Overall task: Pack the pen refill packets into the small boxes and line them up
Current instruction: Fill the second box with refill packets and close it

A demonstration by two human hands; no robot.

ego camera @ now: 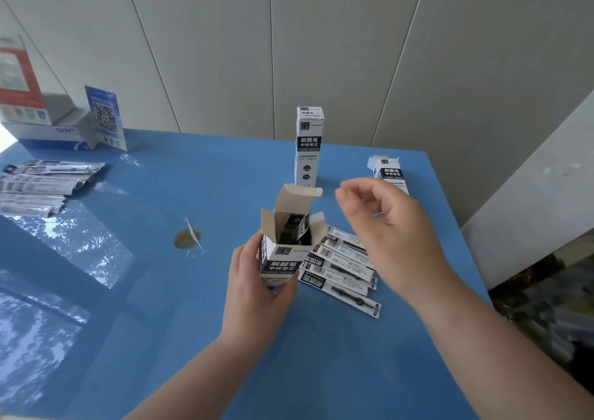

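A stack of packets (41, 188) lies at the table (193, 339) left edge. The left hand (254, 281) grips an open box (284, 242) mid-table, refills inside. Loose packets (340, 265) lie just right. The right hand (392, 226) hovers, fingers (356, 191) loosely curled, holding nothing. A closed box (308, 146) stands behind.

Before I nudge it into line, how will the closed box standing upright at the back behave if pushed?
The closed box is tall on a small base, so a push near its top would probably tip it. The blue table looks glossy, so a low push should slide it. It is thin card, likely light and easily dented.
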